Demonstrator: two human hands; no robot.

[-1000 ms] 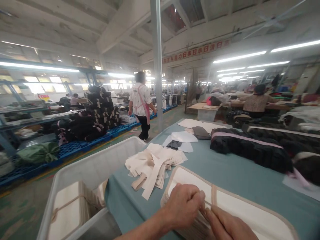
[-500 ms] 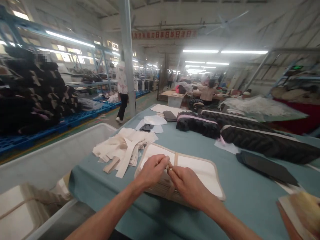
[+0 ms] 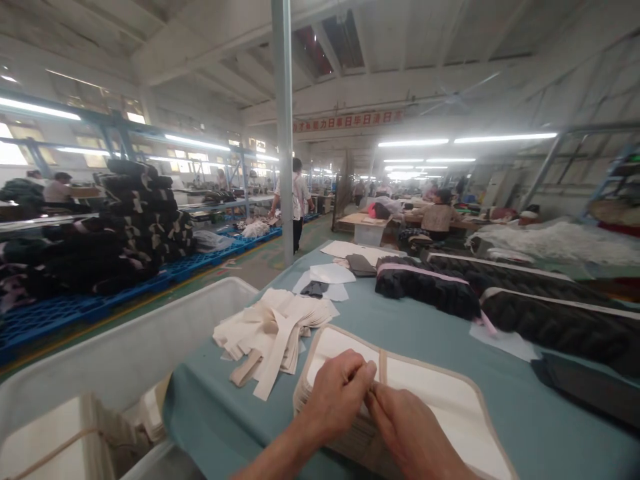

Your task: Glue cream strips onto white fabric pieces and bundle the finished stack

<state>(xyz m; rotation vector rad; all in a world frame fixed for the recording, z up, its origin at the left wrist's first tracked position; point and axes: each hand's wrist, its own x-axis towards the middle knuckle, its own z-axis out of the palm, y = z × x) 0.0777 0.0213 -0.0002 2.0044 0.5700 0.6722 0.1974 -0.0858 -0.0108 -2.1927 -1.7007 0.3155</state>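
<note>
The strap (image 3: 383,365) already crosses the stack (image 3: 436,391) on the tabletop (image 3: 400,319), its tying seemingly unfinished, left hand (image 3: 339,388) and right hand (image 3: 411,427) both closed, apparently pinching it.

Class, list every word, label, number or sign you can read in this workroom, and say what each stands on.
"日毕日清日": red banner on the far wall; its characters at both ends are too blurred to quote surely.
Small green patch, far right edge: too small to tell whether it bears writing.
Bordered panel stack, pale strips, black bundles: no readable text.
</note>
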